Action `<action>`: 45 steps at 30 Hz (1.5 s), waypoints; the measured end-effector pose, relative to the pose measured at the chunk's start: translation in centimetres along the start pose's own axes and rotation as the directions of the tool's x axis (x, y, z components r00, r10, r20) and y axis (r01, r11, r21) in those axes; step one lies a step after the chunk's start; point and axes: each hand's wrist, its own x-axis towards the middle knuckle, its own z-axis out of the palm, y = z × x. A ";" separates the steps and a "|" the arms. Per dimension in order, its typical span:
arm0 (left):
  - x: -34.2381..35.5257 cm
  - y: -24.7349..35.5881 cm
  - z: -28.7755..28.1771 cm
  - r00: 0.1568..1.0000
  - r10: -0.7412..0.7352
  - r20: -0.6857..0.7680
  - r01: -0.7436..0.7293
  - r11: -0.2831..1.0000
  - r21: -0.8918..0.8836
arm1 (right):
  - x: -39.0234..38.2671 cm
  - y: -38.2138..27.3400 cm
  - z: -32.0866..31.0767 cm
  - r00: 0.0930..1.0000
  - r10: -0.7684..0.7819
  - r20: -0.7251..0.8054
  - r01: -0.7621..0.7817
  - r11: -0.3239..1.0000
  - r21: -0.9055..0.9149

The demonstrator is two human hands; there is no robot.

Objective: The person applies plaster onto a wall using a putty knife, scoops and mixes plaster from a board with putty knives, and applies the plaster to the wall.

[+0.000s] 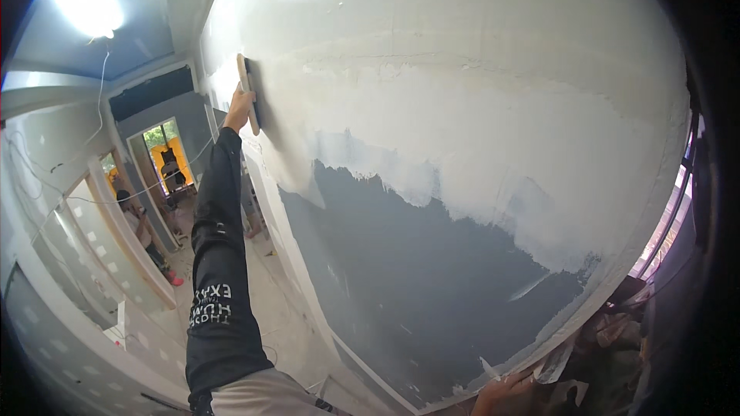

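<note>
My left hand (240, 110) is closed round the pale wooden back of a broad plastering trowel (246, 77), at the end of my outstretched black-sleeved arm. Its long dark edge lies against the wall (401, 270) at the far left. Wet-looking white plaster (462, 123) covers the upper part of this wall and ends in a ragged line above bare grey board. My right hand (505, 394) shows only in part at the lower right edge, its fingers bent beside a whitish piece (556, 362). What it grips is mostly hidden.
Down the passage on the left, a person (142, 227) stands by a door frame. Another person in orange (171, 160) is in the far doorway. White cables hang from a bright ceiling lamp (83, 0). Crumpled sheeting (617, 331) lies at the lower right.
</note>
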 end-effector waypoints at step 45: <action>-54.1 22.4 0.2 0.932 0.025 0.363 0.171 0.851 -0.497 | -3.9 -14.5 -14.6 0.430 0.390 0.815 -0.902 0.232 0.364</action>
